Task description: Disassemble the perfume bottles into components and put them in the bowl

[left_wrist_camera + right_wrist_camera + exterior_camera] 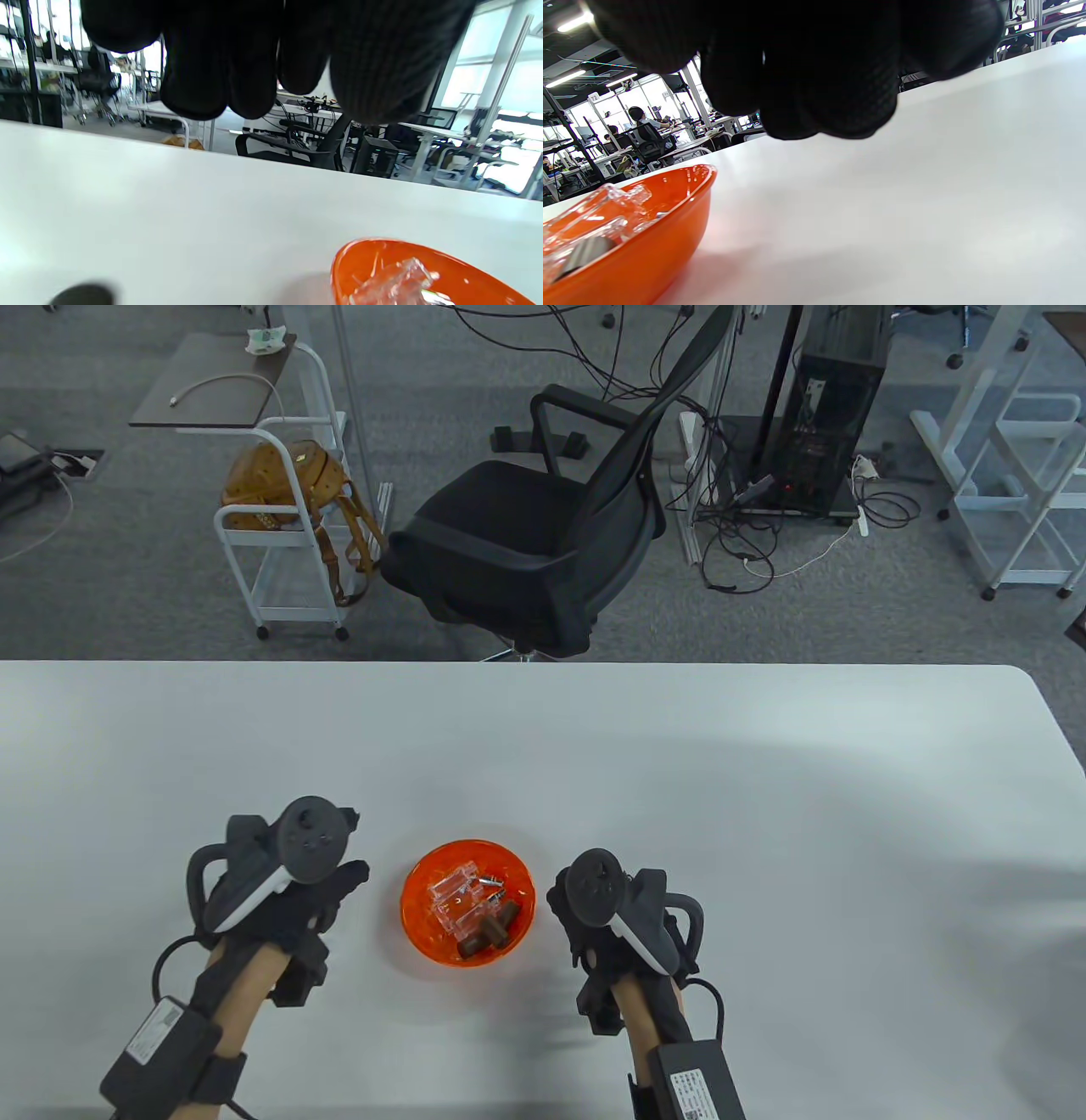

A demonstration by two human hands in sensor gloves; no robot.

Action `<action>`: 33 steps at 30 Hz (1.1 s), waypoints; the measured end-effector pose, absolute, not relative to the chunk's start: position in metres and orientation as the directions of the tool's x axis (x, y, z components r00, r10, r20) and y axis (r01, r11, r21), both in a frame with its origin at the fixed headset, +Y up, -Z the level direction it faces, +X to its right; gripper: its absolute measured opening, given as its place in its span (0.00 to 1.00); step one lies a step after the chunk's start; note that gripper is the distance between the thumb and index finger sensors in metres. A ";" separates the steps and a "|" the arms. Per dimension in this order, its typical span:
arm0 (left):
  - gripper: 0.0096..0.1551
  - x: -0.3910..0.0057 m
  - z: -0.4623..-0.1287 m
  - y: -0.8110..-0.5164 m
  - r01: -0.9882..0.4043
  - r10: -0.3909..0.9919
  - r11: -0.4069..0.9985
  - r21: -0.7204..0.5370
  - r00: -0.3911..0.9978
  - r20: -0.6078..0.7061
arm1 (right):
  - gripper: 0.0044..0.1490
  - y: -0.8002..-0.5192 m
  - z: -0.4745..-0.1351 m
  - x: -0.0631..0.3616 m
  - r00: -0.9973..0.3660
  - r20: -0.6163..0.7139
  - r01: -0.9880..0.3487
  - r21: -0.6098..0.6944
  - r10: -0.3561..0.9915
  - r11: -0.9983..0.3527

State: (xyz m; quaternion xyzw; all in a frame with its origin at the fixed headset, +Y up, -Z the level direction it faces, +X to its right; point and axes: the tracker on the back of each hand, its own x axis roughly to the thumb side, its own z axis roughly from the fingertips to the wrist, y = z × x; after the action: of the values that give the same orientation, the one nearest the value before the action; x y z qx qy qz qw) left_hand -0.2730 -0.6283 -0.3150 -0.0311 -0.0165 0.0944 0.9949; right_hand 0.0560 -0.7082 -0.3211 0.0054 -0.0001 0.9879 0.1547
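No writing is legible. The left hand [293,891] and right hand [611,916] flank the orange bowl [424,929] on the surface [679,780], fingers loosely curled, holding nothing. Clear bottles [462,895] and brown caps [488,937] lie inside the bowl.

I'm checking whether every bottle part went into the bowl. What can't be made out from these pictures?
- Small metal parts in the orange bowl: too small in the table view to count or identify.
- Bowl contents: cut off by the frame edge in both wrist views; clear bottles blurred.
- Left hand and right hand fingers: hidden under trackers in the table view; only dark blurred fingertips show in the wrist views.
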 end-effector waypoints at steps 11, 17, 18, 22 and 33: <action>0.55 -0.351 -0.296 -0.722 -0.348 0.359 0.893 -0.286 0.933 -0.015 | 0.30 -0.714 -0.320 0.044 -0.953 0.032 -0.299 0.049 0.300 -0.953; 0.48 -0.354 -0.304 -0.756 -0.362 0.368 0.854 -0.374 0.928 -0.058 | 0.30 -0.715 -0.320 0.047 -0.950 0.024 -0.309 0.052 0.310 -0.950; 0.46 -0.354 -0.305 -0.756 -0.354 0.361 0.864 -0.359 0.931 -0.049 | 0.30 -0.715 -0.320 0.047 -0.951 0.024 -0.307 0.052 0.308 -0.950; 0.38 -0.352 -0.305 -0.758 -0.341 0.349 0.891 -0.301 0.937 -0.029 | 0.30 -0.715 -0.319 0.049 -0.953 0.022 -0.302 0.059 0.303 -0.952; 0.34 -0.322 -0.304 -0.702 -0.413 0.426 0.904 -0.114 0.893 0.145 | 0.30 -0.715 -0.320 0.046 -0.951 0.037 -0.304 0.060 0.306 -0.951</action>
State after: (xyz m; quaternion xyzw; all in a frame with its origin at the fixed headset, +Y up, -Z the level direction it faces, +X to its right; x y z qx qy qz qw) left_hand -0.3218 -0.7018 -0.3036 -0.0402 -0.0836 0.2157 0.9720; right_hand 0.0460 -0.7153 -0.3202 0.0229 0.0267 0.9874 0.1544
